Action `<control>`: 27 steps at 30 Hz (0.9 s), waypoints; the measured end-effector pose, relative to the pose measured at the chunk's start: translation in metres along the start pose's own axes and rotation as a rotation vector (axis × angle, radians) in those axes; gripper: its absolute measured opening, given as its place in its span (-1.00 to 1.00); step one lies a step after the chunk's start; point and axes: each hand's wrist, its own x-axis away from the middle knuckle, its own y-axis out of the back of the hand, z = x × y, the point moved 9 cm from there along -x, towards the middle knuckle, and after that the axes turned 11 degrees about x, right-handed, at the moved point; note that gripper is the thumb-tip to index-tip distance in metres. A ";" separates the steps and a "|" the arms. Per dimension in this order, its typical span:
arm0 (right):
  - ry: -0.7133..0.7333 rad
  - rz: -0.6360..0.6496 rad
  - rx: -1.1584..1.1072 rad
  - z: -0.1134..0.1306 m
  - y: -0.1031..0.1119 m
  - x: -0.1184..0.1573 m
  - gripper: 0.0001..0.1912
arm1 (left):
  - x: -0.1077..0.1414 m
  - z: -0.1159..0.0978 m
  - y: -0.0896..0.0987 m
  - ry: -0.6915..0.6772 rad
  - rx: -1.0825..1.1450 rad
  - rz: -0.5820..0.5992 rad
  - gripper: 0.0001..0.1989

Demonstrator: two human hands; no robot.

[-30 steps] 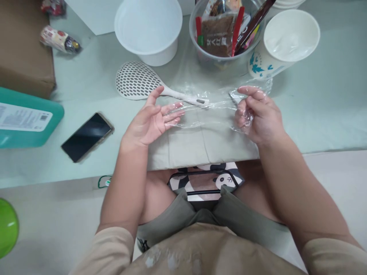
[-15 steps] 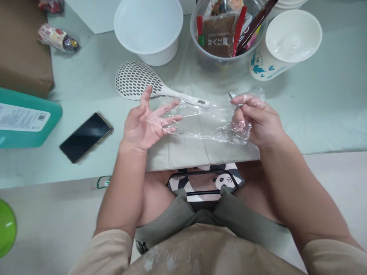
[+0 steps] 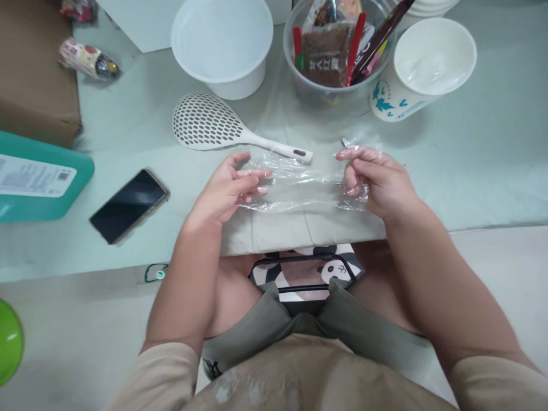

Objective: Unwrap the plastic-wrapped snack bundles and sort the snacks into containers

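Note:
A thin clear plastic bag stretches between my two hands above the table's front edge. My left hand is at its left end, with the film around the fingers and the thumb bent over toward them. At the other end my right hand pinches the film between thumb and fingers. Just beyond the bag lies a white slotted skimmer, its handle end close to the film. A small shiny piece shows near my right fingertips; what it is I cannot make out.
A white tub, a clear bowl of packets and a paper cup stand at the back. On the left are a phone, a teal container, a cardboard box and a wrapped item.
My left hand has turned and its spread fingers have drawn closer together, with the thumb over them. My right hand has shifted slightly left, still holding the film.

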 end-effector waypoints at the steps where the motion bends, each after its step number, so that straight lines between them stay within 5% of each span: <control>1: -0.011 -0.010 0.007 -0.002 0.000 -0.001 -0.87 | -0.002 0.000 0.000 -0.011 -0.015 0.016 -0.08; 5: -0.003 -0.048 0.012 -0.003 0.002 -0.003 -0.81 | 0.001 -0.012 -0.008 -0.118 -0.022 0.108 0.08; 10: 0.146 -0.007 -0.049 0.011 -0.001 0.001 -0.62 | 0.028 -0.050 -0.011 -0.452 0.135 0.140 0.18; 13: 0.139 0.058 -0.077 0.009 -0.009 0.002 -0.52 | 0.017 -0.034 -0.001 -0.267 0.219 0.066 -0.11; 16: 0.046 0.116 0.035 -0.001 -0.019 0.002 -0.67 | 0.002 -0.012 0.008 -0.038 0.185 -0.015 -0.55; 20: -0.015 0.095 0.102 -0.001 -0.020 0.004 -0.81 | -0.001 -0.009 -0.004 0.034 0.112 0.101 -0.47; 27: -0.024 0.083 0.099 0.001 -0.018 0.004 -0.80 | 0.012 0.000 -0.024 0.113 -0.139 0.275 -0.62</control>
